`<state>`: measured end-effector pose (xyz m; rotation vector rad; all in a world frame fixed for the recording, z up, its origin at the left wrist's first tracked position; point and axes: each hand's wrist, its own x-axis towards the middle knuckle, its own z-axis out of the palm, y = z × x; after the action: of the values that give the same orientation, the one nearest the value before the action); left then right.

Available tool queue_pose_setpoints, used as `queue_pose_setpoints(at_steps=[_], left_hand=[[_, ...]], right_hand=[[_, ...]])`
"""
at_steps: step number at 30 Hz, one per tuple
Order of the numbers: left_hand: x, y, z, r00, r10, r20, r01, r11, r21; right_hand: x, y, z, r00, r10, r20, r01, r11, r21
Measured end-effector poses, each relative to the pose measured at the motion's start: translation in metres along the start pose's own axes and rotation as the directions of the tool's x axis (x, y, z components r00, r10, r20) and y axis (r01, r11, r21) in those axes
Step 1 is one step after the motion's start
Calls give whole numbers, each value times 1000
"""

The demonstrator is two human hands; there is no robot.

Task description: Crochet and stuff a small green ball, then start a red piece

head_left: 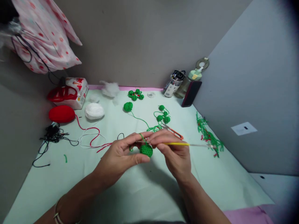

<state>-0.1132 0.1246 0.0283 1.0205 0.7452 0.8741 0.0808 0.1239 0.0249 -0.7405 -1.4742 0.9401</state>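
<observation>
Pale green table (140, 193) in a grey-walled corner. Left hand (121, 155) pinches a small green crochet ball (146, 150) between thumb and fingers, green yarn (140, 119) looped over index finger. Right hand (171, 152) is closed on a yellow crochet hook (179, 144), tip at the ball. Orange scissors (174, 131) just behind, red yarn ball (62, 114) and white yarn ball (94, 111) far left.

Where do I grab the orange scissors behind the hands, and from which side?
Likely by the handle loop, coming from the right and above: the orange scissors lie flat, handles to the right, metal tips pointing left toward the small green crochet balls. The right hand crowds their near side.
</observation>
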Motion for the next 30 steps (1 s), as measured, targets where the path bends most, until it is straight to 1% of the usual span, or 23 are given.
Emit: queue_pose_setpoints(at_steps=[2,4,6,10,13,17,20,23,26,28,30], left_hand=[[0,-2,2,998,39,-43,-36,998,56],[-1,-2,3,996,55,-73,-47,994,103],[-2,-1,4,993,59,-101,-44,988,150],[-5,1,6,979,131,-157,-83,956,282],[-4,2,7,974,187,-126,-126,915,384],[-3,0,6,971,221,-89,-153,865,478],[-1,-2,4,973,214,-85,-148,865,480],[-1,0,2,973,213,-89,-147,869,472],[-2,2,0,970,223,-96,-149,858,492],[-2,1,-1,968,238,-77,-166,841,515],[-2,-1,-2,961,273,-47,-207,819,535]], right_hand=[[-2,0,3,995,-94,10,95,988,-126],[-2,1,3,992,-127,20,129,982,-141],[-1,3,2,995,-96,-3,95,990,-100],[-2,10,0,999,41,-31,-40,998,49],[-4,15,0,994,106,-13,-104,988,118],[-4,18,0,991,135,14,-135,982,129],[-2,17,0,989,142,27,-145,976,165],[2,14,-1,984,175,43,-180,958,222],[4,10,-2,976,209,56,-217,945,246],[5,9,-4,974,213,80,-227,941,250],[5,9,-6,972,209,112,-231,939,254]])
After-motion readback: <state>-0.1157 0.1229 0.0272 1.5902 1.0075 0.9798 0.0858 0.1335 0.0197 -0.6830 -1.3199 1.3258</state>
